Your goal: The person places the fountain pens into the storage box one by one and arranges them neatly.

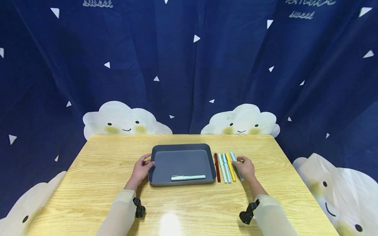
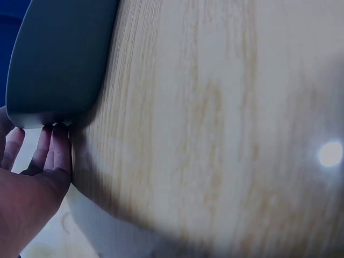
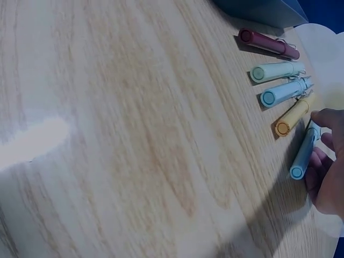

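Observation:
My left hand point(image 1: 141, 170) holds the left rim of a dark grey rectangular tray point(image 1: 183, 147), thumb over the rim and fingers outside it. In the left wrist view the fingers point(image 2: 60, 145) meet the tray's outer wall point(image 2: 59, 59). A pale mint capped pen point(image 1: 188, 177) lies sideways inside the tray, near its front wall. To the right of the tray, my right hand point(image 1: 245, 167) pinches a light blue pen point(image 3: 304, 156), the rightmost of a row. The thumb is at one side of its barrel, the fingers at the other. This pen lies slightly slanted, low over the table.
Between the tray and my right hand, a dark red pen point(image 1: 217, 167), a mint pen point(image 1: 222, 167), another light blue pen point(image 1: 227, 168) and a yellow pen point(image 1: 231, 167) lie side by side. The wooden table point(image 1: 200, 209) ends at a navy curtain point(image 1: 183, 91) with clouds.

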A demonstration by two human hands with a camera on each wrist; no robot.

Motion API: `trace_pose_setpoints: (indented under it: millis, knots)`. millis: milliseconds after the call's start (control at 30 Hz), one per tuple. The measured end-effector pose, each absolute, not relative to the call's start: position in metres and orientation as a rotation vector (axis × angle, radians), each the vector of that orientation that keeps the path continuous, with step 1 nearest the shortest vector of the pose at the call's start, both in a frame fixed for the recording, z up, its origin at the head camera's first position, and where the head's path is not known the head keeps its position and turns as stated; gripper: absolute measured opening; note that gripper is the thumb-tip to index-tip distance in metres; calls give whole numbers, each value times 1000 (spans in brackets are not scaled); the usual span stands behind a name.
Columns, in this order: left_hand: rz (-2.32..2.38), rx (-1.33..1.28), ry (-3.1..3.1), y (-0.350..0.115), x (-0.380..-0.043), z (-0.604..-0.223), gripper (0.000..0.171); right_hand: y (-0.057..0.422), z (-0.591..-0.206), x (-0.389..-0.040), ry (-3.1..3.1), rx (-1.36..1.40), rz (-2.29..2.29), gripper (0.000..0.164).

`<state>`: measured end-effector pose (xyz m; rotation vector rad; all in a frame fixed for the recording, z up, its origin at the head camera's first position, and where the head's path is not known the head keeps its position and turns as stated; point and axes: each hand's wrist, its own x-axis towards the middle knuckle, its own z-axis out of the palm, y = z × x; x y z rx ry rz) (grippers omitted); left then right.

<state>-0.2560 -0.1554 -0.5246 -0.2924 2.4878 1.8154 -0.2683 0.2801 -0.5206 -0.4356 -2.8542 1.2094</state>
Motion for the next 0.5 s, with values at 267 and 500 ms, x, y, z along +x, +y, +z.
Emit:
trace_pose_setpoints:
  millis: [267, 500]
  knots:
    - [1816, -288, 2492, -156, -255, -523, 48, 275, -520, -265, -2843, -376, 1151, 46]
    - [1815, -300, 2497, -155, -254, -523, 47, 273, -523, -266, -2842, -369, 1109, 42]
